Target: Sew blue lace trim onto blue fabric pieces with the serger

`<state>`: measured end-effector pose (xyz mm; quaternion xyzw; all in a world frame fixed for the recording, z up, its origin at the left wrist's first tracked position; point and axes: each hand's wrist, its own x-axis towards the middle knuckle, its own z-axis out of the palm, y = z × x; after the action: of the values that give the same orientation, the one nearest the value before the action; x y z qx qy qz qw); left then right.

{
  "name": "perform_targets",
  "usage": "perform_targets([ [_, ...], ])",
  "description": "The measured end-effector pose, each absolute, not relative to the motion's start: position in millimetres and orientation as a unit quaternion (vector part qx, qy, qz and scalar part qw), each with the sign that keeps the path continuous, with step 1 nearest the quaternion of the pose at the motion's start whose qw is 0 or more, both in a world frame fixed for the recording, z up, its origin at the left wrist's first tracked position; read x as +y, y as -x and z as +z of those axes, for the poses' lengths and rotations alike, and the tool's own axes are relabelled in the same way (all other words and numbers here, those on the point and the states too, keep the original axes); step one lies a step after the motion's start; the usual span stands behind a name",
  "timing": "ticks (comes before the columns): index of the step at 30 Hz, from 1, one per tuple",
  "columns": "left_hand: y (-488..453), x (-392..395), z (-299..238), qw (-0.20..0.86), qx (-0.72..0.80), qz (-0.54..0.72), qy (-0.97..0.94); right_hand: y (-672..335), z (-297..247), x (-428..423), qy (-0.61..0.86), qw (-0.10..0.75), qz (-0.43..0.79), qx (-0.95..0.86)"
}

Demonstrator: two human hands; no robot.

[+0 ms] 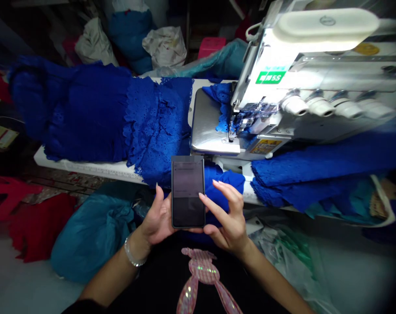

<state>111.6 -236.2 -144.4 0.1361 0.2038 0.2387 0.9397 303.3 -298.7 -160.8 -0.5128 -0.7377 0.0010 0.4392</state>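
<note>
A smartphone (pixel 188 209) with a dark, dim screen lies in my left hand (pixel 158 218), whose palm is under it and whose thumb sticks up at its left side. My right hand (pixel 229 218) is at the phone's right edge, fingers spread, the index fingertip at the screen; whether it touches the glass I cannot tell. Just beyond the phone, blue eyelet fabric (pixel 162 113) covers part of the white sewing table. More blue cloth sits under the presser foot of the overlock sewing machine (pixel 270 78).
A folded blue fabric pile (pixel 315 161) lies on the right of the table (pixel 87 171). Teal bundles (pixel 90 235) and red cloth (pixel 41 222) are on the floor at left. Clear plastic bags (pixel 279 248) lie at lower right. Stuffed sacks (pixel 165 46) stand behind the table.
</note>
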Motion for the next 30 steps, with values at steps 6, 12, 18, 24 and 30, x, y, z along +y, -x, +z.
perform_targets([
  [6, -110, -238, -147, 0.944, 0.188, 0.230, -0.142, -305, -159, -290, 0.543, 0.417, 0.005, -0.729],
  [12, -109, -239, -150, 0.943, 0.189, 0.232, -0.144, -309, -149, -273, 0.567, 0.401, -0.014, -0.719],
  [18, -107, -238, -151, 0.944, 0.183, 0.237, -0.139, -308, -148, -267, 0.570, 0.396, -0.010, -0.720],
  [24, -108, -239, -151, 0.938, 0.214, 0.237, -0.134, -307, -147, -264, 0.569, 0.393, 0.000, -0.723],
  [30, -107, -240, -152, 0.937, 0.224, 0.231, -0.136, -306, -147, -263, 0.571, 0.386, -0.003, -0.724],
])
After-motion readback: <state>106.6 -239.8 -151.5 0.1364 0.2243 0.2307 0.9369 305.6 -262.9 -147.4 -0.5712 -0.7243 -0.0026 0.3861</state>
